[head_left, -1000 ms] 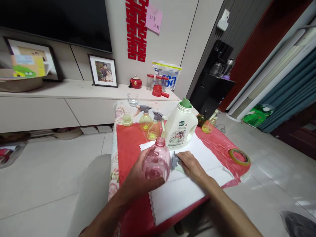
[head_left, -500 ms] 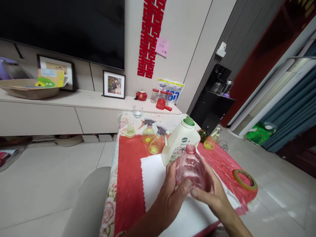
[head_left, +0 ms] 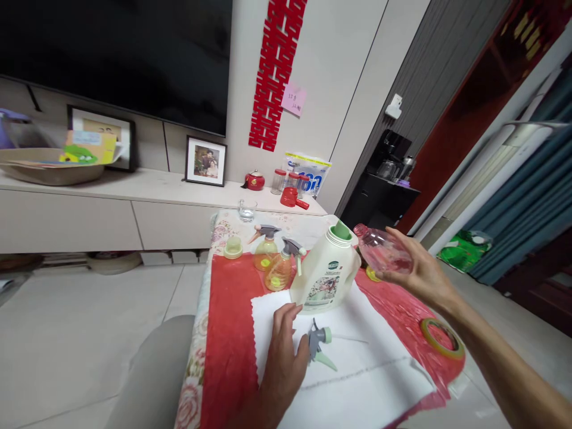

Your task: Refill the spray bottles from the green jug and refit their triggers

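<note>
My right hand (head_left: 422, 275) holds an empty pink plastic bottle (head_left: 382, 249) in the air, tilted with its open neck toward the cream detergent jug (head_left: 326, 274), which has a green spout and stands on the white cloth (head_left: 348, 369). On that cloth my left hand (head_left: 283, 357) lies flat with fingers stretched out, right beside a loose grey and green spray trigger head (head_left: 319, 342) with its thin tube.
Two yellow spray bottles (head_left: 274, 262) stand behind the jug on the red table cover (head_left: 227, 322), with a small yellow cap (head_left: 233, 246) and a glass (head_left: 246, 210) further back. A tape roll (head_left: 440, 338) lies at the right edge. A long cabinet (head_left: 111, 208) runs along the wall.
The pink bottle passed from both hands into my right hand alone, which lifted it up and right and tipped it. My left hand let go and dropped to the cloth beside the trigger head.
</note>
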### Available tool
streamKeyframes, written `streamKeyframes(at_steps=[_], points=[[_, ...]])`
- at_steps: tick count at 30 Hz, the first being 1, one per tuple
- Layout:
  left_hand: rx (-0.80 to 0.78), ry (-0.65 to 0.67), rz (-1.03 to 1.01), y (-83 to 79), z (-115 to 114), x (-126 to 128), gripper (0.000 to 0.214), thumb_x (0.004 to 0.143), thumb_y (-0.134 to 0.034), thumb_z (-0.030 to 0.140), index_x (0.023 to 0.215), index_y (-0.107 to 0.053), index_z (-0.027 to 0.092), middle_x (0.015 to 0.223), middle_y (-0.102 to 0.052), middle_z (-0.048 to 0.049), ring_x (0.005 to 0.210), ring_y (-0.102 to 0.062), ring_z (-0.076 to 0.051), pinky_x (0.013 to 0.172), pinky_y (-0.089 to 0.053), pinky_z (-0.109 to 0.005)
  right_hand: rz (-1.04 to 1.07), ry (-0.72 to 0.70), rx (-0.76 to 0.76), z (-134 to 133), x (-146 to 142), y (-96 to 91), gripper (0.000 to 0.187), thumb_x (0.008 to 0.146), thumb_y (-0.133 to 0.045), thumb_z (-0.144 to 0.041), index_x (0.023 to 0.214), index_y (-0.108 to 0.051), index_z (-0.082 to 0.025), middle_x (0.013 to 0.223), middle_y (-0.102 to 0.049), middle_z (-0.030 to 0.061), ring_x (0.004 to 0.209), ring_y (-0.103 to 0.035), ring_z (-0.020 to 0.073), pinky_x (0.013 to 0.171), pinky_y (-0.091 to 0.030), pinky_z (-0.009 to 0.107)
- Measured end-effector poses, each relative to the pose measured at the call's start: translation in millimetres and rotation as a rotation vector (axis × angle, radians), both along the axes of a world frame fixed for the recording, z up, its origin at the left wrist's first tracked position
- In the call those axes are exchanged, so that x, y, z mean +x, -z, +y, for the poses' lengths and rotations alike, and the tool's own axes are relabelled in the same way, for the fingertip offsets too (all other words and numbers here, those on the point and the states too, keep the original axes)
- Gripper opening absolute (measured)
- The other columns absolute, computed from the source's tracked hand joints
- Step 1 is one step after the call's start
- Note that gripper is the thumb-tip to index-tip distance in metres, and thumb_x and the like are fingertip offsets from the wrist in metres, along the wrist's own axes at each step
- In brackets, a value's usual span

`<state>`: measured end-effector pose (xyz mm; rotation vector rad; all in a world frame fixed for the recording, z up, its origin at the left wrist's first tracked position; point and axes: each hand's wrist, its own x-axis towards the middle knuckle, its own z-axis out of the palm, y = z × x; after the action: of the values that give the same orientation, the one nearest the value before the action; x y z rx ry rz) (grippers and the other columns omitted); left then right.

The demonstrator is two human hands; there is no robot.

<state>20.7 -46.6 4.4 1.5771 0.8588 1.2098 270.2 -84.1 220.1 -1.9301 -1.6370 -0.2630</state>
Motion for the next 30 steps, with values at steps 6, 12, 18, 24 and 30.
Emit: streamKeyframes(at_steps=[6,12,18,24,30], points=[[-0.016,-0.013,0.005,-0.5,-1.8,1.0,0.047,0.082,-0.048,0.013,0.127,-0.056,0.024,0.137,-0.05,-0.0107,0.126,-0.053,-0.028,0.094,-0.052,-0.042,-0.224,-0.098,-0.094,13.5,10.0,-21.5,0.083,0.074,-0.076,-0.047,0.149,-0.046,-0.028,0.135,-0.054,0.0136,0.121,-0.055,0.0333,0.098,-0.05,0.051],[-0.041,-0.005,0.025,0.0,-0.7,-1.5,0.045,0.082,-0.048,0.014,0.125,-0.058,0.024,0.137,-0.05,-0.011,0.125,-0.053,-0.028,0.095,-0.053,-0.044,-0.364,-0.186,-0.164,22.7,16.2,-46.4,0.077,0.074,-0.073,-0.042,0.146,-0.049,-0.028,0.133,-0.054,0.0129,0.119,-0.053,0.0321,0.098,-0.047,0.05],[-0.046,0.032,0.035,3.8,0.7,-2.5,0.045,0.081,-0.048,0.013,0.124,-0.058,0.025,0.137,-0.05,-0.0103,0.126,-0.054,-0.027,0.096,-0.053,-0.043,-0.506,-0.245,-0.185,32.0,10.3,-67.8,0.07,0.074,-0.072,-0.047,0.139,-0.055,-0.028,0.126,-0.058,0.013,0.109,-0.055,0.0307,0.093,-0.047,0.048],[-0.012,0.067,0.071,17.1,6.4,-3.4,0.048,0.08,-0.051,0.012,0.125,-0.059,0.027,0.137,-0.051,-0.0096,0.124,-0.056,-0.027,0.095,-0.055,-0.043,-0.649,-0.239,-0.24,36.7,-1.2,-86.2,0.065,0.076,-0.069,-0.044,0.138,-0.055,-0.032,0.125,-0.058,0.0108,0.104,-0.054,0.0289,0.085,-0.048,0.044],[0.037,0.061,0.097,25.4,8.8,-4.1,0.049,0.08,-0.05,0.01,0.125,-0.059,0.028,0.138,-0.05,-0.0096,0.127,-0.056,-0.028,0.101,-0.053,-0.048,-0.78,-0.267,-0.257,40.5,-8.9,-98.6,0.067,0.073,-0.066,-0.021,0.138,-0.054,-0.032,0.126,-0.057,0.0102,0.107,-0.051,0.0292,0.085,-0.047,0.041]])
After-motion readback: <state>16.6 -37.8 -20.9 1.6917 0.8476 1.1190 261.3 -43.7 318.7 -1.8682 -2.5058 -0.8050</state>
